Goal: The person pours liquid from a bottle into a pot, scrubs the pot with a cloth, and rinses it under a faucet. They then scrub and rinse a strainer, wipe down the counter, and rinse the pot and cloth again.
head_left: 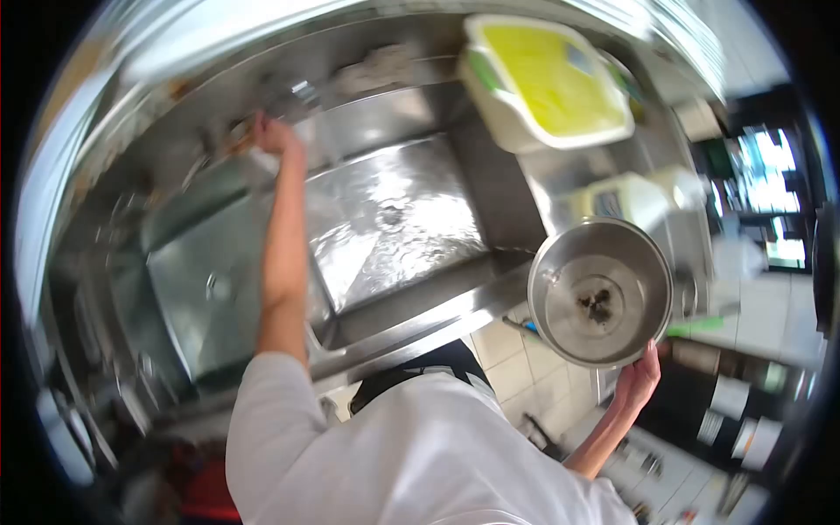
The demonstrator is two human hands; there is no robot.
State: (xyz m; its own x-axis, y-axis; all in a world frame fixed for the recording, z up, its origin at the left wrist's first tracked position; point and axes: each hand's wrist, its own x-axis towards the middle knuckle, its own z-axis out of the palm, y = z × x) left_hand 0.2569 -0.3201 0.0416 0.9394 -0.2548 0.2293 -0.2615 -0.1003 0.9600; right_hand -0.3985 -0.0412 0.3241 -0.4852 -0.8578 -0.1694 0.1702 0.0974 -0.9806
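My right hand (pixel 640 378) grips the lower rim of a round steel pot (pixel 564 306), which is held out over the floor to the right of the sink. Dark residue (pixel 597 304) lies on the pot's bottom. My left arm reaches across the divider between the two basins. At its end, my left hand (pixel 274 136) is closed near the tap area (pixel 302 92) at the back of the sink; what its fingers hold is too blurred to make out. Water ripples in the right-hand basin (pixel 394 214).
A white tub (pixel 516 131) with yellow contents stands at the sink's back right corner. Beside it is a pale plastic container (pixel 626 199). To the left is a second steel basin (pixel 210 280). A green-handled item (pixel 700 325) lies right of the pot.
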